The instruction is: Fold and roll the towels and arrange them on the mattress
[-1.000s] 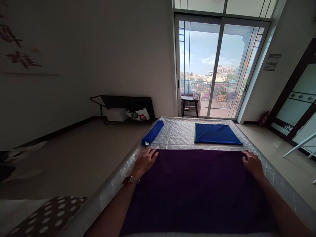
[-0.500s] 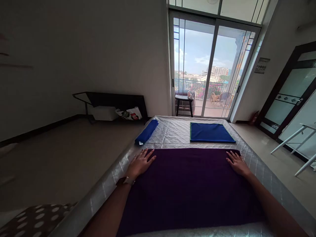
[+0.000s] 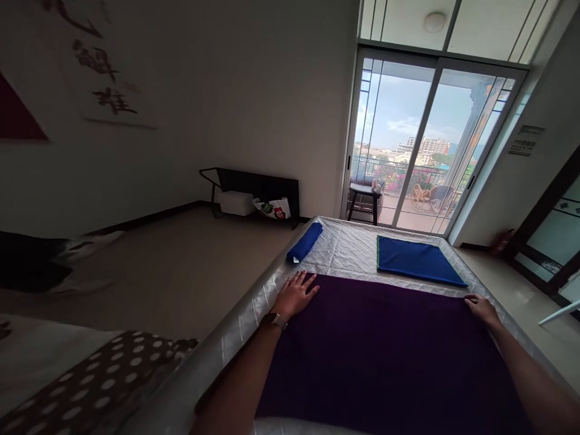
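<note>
A dark purple cloth (image 3: 385,350) lies spread flat on a bed with a pale quilted cover (image 3: 344,248). My left hand (image 3: 294,295) rests flat on its far left corner, fingers spread, a watch on the wrist. At the far right corner, my right hand (image 3: 483,309) pinches the cloth's edge between thumb and fingers. Beyond the purple cloth, a rolled blue cloth (image 3: 305,243) lies at the left, with a small white tag at its near end. A folded blue cloth with green edging (image 3: 419,260) lies flat at the right.
Brown polka-dot fabric (image 3: 109,380) is at the lower left. A low black rack (image 3: 258,184) with a white box (image 3: 235,203) and a printed bag (image 3: 274,209) stands by the wall. Past the bed are sliding glass doors (image 3: 421,145) and a dark stool (image 3: 364,192).
My right hand has gone from lying flat with spread fingers to pinching the cloth's far right corner. My left hand stays flat on the left corner. The view has turned left.
</note>
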The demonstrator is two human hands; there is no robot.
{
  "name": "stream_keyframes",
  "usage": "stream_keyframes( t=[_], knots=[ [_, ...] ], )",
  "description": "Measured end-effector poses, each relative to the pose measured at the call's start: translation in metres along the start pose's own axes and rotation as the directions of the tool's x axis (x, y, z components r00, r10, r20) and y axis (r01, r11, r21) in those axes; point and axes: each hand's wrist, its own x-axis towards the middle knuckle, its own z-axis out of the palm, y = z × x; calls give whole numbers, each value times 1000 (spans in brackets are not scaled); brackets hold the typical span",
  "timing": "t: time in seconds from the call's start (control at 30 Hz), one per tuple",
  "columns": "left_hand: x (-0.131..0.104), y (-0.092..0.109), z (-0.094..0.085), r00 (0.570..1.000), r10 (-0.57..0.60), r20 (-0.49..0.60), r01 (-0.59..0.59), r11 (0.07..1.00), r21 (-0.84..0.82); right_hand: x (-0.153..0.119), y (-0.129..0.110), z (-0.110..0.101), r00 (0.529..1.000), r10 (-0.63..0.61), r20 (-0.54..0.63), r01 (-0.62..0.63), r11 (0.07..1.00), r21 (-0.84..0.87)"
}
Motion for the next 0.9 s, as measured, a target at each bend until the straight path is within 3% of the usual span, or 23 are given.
stream_keyframes(
  t=[0.13,0.23,0.3,0.33,0.4,0.5,0.6,0.67,0.77,0.83,0.9],
  knots=[
    [0,0,0,1000,-2,19,1,1000,9,-2,-1,2,1000,3,10,-3,1000,13],
    [-2,2,-3,1000,-5,20,5,1000,-2,-7,-9,2,996,86,-35,-90,985,-148],
    [-3,4,-5,1000,-15,28,15,1000,-6,-14,-28,6,992,89,-95,-111,958,-263],
    [-4,5,-7,999,-23,34,23,1000,-5,-19,-43,10,994,29,-106,-59,954,-295],
    [-5,8,-10,998,-42,47,42,999,7,-33,-82,25,978,-198,-69,170,939,-298],
    [-6,11,-14,996,-58,63,57,998,31,-68,-156,61,876,-475,86,483,861,-157],
    [-8,12,-16,995,-65,74,61,997,56,-105,-215,97,779,-556,291,592,805,-46],
    [-8,12,-16,996,-62,63,57,996,72,-121,-234,111,751,-540,381,590,807,-21],
    [-8,11,-16,997,-60,54,55,995,84,-121,-222,112,768,-490,412,556,829,-50],
    [-8,10,-15,996,-63,66,57,995,84,-110,-191,103,807,-438,396,515,850,-107],
    [-7,8,-13,995,-62,72,57,996,75,-92,-144,88,851,-374,368,461,868,-182]
  ],
)
